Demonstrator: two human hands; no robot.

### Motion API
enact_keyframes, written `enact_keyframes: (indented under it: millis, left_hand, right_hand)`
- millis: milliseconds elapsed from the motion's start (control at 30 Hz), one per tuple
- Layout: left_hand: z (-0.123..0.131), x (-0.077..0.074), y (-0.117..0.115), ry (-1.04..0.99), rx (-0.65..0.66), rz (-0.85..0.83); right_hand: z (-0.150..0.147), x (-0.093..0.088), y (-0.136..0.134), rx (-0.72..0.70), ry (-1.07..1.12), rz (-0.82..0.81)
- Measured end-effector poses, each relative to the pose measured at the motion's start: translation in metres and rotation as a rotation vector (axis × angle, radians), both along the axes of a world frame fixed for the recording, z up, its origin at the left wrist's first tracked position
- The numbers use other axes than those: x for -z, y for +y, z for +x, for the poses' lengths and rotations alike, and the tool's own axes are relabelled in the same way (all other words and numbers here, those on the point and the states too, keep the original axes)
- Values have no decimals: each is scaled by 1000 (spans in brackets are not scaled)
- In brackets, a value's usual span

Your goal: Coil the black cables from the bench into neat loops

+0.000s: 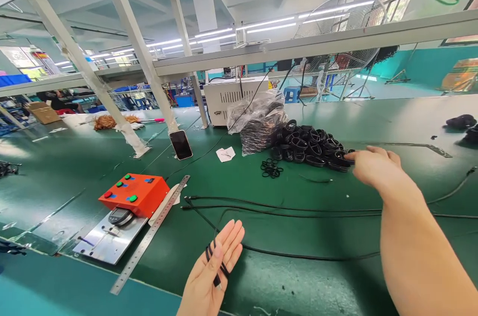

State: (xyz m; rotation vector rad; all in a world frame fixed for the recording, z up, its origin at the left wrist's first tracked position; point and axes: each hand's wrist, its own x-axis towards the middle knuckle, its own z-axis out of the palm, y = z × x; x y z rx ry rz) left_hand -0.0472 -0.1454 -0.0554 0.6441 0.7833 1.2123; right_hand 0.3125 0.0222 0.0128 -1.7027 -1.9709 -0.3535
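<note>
My left hand (pixel 211 268) is near the front edge of the green workbench (pixel 298 276), palm up, with a thin black cord (pixel 214 261) looped around its fingers. My right hand (pixel 373 166) stretches across the bench, its fingertips at the edge of a heap of coiled black cables (pixel 306 147). A small bundle of black rings (pixel 271 169) lies just left of the heap. Long black cables (pixel 280 209) run across the bench between my hands.
Left of my hands are an orange button box (pixel 134 196), a digital gauge (pixel 120 216) on a metal plate (pixel 108 244), and a steel ruler (pixel 149 236). Farther back are a phone (pixel 181 144), a black-filled plastic bag (pixel 257 122), a white machine (pixel 231 99), and a large fan (pixel 339 32).
</note>
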Motion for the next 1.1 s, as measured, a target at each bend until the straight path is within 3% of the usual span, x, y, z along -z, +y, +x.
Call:
enact_keyframes:
  millis: [67,133,167,267,333,400,467,533,600,633,700,800,900,1100]
  left_hand:
    - [7,2,5,31,43,55]
    - [13,5,9,87,84,123]
    - [14,6,10,126,96,157]
    - [15,5,9,290,111,195]
    - [13,0,6,372,144,189]
    - [9,-8,4,330,206,189]
    - [3,-16,5,200,253,197]
    - [-2,-21,7,75,262,189]
    - [-6,-21,8,-15,270,188]
    - [-7,-20,8,-43,290,192]
    - [-7,-16,7,-49,355,191]
    - [-4,-9,6,19,422,150]
    - [-2,-6,4,96,400,100]
    - [1,-6,5,128,395,84]
  right_hand:
    - [-23,-9,-11,34,11,12]
    - [-63,-18,-29,-118,12,-4]
    - [-87,-22,-40,-263,16,-21]
    - [-150,-23,-69,-996,121,-231]
    - [-172,-18,-81,-1140,86,-412]
    - [-174,-12,-83,-1092,38,-604]
    - [-163,-6,-79,-928,-8,-762]
    - [-150,-1,-74,-721,-45,-832]
    - [-143,0,-71,-615,-7,-819]
    - [-143,0,-71,-644,58,-805]
    - [-151,-2,-72,-836,265,-809]
    - [-169,-4,-75,-1077,471,-949]
    - [-178,-3,-75,-1078,364,-1111]
    - [-177,0,-75,-970,324,-1220]
